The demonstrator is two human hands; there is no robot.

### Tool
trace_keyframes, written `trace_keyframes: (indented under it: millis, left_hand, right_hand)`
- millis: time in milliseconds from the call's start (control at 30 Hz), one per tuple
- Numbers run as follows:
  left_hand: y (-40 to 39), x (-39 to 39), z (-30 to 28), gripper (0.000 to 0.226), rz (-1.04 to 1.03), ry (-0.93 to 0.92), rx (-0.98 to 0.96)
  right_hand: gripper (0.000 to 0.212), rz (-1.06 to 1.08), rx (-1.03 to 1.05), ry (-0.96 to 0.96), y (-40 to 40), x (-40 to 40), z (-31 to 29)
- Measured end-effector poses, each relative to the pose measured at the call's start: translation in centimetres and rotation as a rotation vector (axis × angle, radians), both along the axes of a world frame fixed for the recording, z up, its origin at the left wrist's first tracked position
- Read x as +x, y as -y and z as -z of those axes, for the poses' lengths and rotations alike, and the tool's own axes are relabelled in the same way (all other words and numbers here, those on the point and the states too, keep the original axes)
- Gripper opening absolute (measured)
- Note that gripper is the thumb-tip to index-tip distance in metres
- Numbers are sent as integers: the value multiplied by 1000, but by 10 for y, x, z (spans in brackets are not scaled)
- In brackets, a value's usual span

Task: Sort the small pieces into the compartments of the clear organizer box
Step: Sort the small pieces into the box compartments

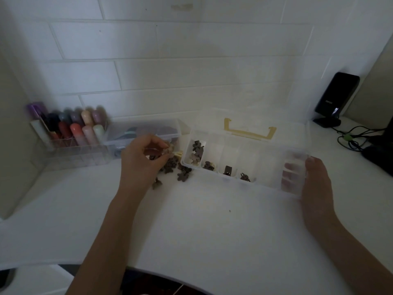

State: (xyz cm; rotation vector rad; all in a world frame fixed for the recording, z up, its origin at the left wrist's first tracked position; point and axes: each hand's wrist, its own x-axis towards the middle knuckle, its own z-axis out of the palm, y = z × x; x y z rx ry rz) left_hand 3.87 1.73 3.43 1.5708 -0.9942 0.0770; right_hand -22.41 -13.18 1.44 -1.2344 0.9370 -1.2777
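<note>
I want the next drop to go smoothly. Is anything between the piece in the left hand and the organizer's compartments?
Nothing visible blocks it. The left hand holds a light piece just left of the organizer box, whose lid stands open, compartments uncovered.

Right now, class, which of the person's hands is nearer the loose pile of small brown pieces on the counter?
Left. The left hand hovers directly over the pile, pinching one piece; the right hand grips the organizer box's far end.

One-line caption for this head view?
Left hand picks a small piece from the pile; right hand steadies the organizer box.
</note>
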Motion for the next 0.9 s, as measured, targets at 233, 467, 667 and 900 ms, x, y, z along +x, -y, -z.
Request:
trace_keyframes:
  millis: [233, 467, 667, 900]
  left_hand:
    - [3, 2, 4, 26, -46, 245, 70]
    - [19, -16, 3, 25, -36, 243, 33]
    - [52, -15, -1, 16, -37, 400, 126]
    - [71, -15, 9, 12, -48, 531, 154]
  right_hand:
    - [26, 9, 7, -3, 0, 0, -1]
    - [28, 13, 4, -10, 0, 0, 0]
    - [27, 18, 17, -1, 0, 1, -1]
    - [29, 38, 36, -6, 1, 2, -2]
